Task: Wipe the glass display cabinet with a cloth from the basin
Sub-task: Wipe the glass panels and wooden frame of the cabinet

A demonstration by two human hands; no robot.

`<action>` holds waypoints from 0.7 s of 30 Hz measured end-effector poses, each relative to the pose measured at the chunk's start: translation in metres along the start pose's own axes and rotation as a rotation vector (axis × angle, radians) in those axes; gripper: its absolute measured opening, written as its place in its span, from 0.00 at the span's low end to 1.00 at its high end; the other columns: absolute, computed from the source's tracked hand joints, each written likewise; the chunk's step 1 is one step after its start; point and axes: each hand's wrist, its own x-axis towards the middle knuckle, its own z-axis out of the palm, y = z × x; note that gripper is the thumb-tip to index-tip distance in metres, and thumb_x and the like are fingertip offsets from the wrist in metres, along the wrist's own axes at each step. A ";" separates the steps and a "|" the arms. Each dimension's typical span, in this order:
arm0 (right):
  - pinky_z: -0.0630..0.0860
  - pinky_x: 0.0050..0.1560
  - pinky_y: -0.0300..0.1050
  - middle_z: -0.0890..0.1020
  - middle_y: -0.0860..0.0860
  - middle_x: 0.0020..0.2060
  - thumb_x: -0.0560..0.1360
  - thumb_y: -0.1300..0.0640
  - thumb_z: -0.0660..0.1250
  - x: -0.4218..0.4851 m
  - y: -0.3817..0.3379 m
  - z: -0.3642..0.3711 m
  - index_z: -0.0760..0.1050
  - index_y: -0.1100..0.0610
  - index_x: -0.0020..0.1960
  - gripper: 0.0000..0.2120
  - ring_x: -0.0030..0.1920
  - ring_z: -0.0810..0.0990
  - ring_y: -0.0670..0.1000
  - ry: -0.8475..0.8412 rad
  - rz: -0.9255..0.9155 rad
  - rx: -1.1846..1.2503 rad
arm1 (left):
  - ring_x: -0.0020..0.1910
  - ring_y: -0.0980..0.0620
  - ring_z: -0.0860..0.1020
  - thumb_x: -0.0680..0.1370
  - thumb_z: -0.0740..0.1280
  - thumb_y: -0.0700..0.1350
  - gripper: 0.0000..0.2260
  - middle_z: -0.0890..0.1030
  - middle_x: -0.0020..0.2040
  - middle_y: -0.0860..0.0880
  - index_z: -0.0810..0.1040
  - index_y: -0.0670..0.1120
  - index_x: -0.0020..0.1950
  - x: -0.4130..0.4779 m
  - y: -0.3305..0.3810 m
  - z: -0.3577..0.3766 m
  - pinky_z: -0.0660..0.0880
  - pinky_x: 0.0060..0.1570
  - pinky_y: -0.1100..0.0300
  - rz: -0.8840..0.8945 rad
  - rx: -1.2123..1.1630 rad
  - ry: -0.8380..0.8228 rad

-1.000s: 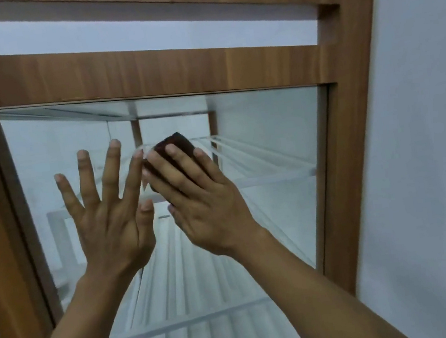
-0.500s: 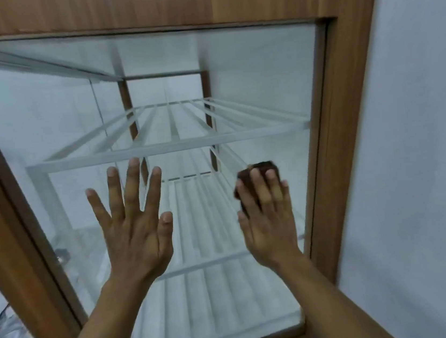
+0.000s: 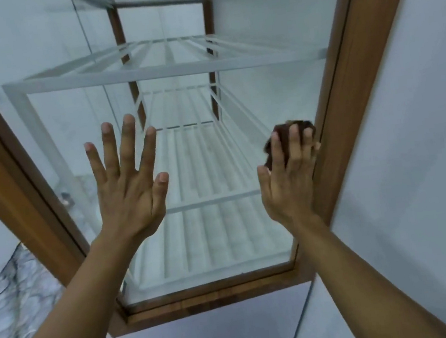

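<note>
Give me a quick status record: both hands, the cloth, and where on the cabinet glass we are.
left hand: fingers spread, palm toward the glass, holds nothing; contact unclear
right hand: straight fingers press the cloth against the glass
cloth: dark brown, bunched under the fingers
position: right edge of the glass panel, beside the wooden frame
inside: white wire shelves

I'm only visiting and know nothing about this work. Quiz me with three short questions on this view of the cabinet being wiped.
1. True or false: the left hand holds the dark cloth.
2. The cloth is nearest which part of the wooden frame? A left side; B right side; C bottom rail.
3. Fill in: behind the glass stand white slatted ____.
Key: 1 false, the right hand presses it; 2 B; 3 shelves.
</note>
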 end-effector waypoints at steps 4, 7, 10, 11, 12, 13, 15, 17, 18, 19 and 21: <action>0.39 0.80 0.62 0.40 0.54 0.82 0.82 0.52 0.58 0.032 -0.028 0.000 0.47 0.58 0.82 0.33 0.81 0.37 0.59 0.025 -0.003 0.118 | 0.81 0.44 0.35 0.84 0.43 0.56 0.28 0.35 0.82 0.50 0.43 0.48 0.82 -0.018 0.029 0.016 0.33 0.76 0.38 -0.076 -0.073 -0.026; 0.38 0.80 0.58 0.34 0.50 0.81 0.82 0.51 0.63 -0.030 -0.028 0.015 0.40 0.52 0.83 0.40 0.81 0.36 0.54 -0.148 -0.437 0.050 | 0.81 0.44 0.34 0.84 0.43 0.56 0.28 0.35 0.82 0.50 0.41 0.50 0.82 -0.040 0.052 0.029 0.33 0.77 0.39 -0.063 -0.090 -0.082; 0.39 0.81 0.59 0.35 0.51 0.81 0.80 0.49 0.66 -0.073 0.020 0.009 0.41 0.52 0.83 0.43 0.82 0.37 0.55 -0.181 -0.217 -0.079 | 0.81 0.44 0.34 0.85 0.42 0.56 0.27 0.34 0.82 0.50 0.39 0.51 0.82 -0.055 0.058 0.036 0.32 0.77 0.40 -0.045 -0.102 -0.124; 0.40 0.80 0.61 0.35 0.53 0.81 0.81 0.48 0.65 -0.071 0.028 0.004 0.40 0.52 0.83 0.42 0.81 0.36 0.57 -0.175 -0.069 -0.089 | 0.81 0.44 0.33 0.85 0.42 0.56 0.27 0.33 0.82 0.50 0.39 0.51 0.82 -0.056 0.058 0.037 0.31 0.76 0.40 -0.040 -0.094 -0.124; 0.40 0.80 0.62 0.35 0.55 0.81 0.82 0.47 0.62 -0.063 0.027 0.000 0.39 0.54 0.83 0.40 0.81 0.36 0.58 -0.154 0.049 -0.081 | 0.80 0.44 0.33 0.85 0.43 0.56 0.27 0.33 0.82 0.50 0.38 0.51 0.82 -0.057 0.059 0.038 0.31 0.76 0.40 -0.041 -0.082 -0.122; 0.40 0.80 0.63 0.35 0.56 0.81 0.83 0.46 0.59 -0.053 0.017 0.000 0.37 0.55 0.82 0.39 0.81 0.34 0.59 -0.134 0.131 -0.042 | 0.80 0.44 0.32 0.85 0.43 0.56 0.28 0.32 0.81 0.50 0.37 0.51 0.82 -0.056 0.060 0.039 0.30 0.76 0.39 -0.052 -0.079 -0.124; 0.37 0.79 0.62 0.31 0.55 0.79 0.83 0.44 0.56 -0.038 -0.019 0.005 0.35 0.55 0.82 0.39 0.80 0.32 0.59 -0.150 0.064 0.082 | 0.80 0.44 0.31 0.84 0.43 0.57 0.28 0.31 0.81 0.50 0.37 0.51 0.82 -0.054 0.064 0.040 0.31 0.76 0.38 -0.082 -0.094 -0.130; 0.35 0.80 0.57 0.30 0.52 0.79 0.82 0.43 0.58 -0.052 -0.047 0.014 0.35 0.54 0.82 0.41 0.80 0.33 0.55 -0.250 -0.286 0.138 | 0.80 0.43 0.32 0.85 0.43 0.57 0.28 0.32 0.81 0.50 0.37 0.50 0.82 -0.055 0.066 0.039 0.32 0.76 0.38 -0.088 -0.097 -0.126; 0.35 0.80 0.55 0.32 0.51 0.80 0.82 0.43 0.60 -0.069 -0.048 0.017 0.38 0.54 0.82 0.41 0.81 0.34 0.53 -0.316 -0.456 0.121 | 0.80 0.43 0.33 0.85 0.43 0.57 0.28 0.32 0.81 0.50 0.38 0.50 0.82 -0.056 0.065 0.039 0.33 0.76 0.38 -0.081 -0.096 -0.130; 0.36 0.81 0.54 0.34 0.50 0.81 0.81 0.44 0.62 -0.085 -0.037 0.019 0.41 0.53 0.82 0.40 0.81 0.36 0.52 -0.348 -0.556 0.071 | 0.81 0.43 0.34 0.85 0.43 0.57 0.28 0.33 0.82 0.49 0.39 0.50 0.82 -0.059 0.063 0.037 0.33 0.77 0.39 -0.073 -0.100 -0.140; 0.37 0.81 0.55 0.36 0.51 0.81 0.81 0.44 0.63 -0.107 -0.003 0.017 0.45 0.52 0.83 0.39 0.82 0.37 0.52 -0.313 -0.448 -0.031 | 0.81 0.44 0.35 0.85 0.42 0.57 0.28 0.34 0.82 0.49 0.41 0.49 0.82 -0.068 0.059 0.036 0.34 0.77 0.39 -0.053 -0.112 -0.169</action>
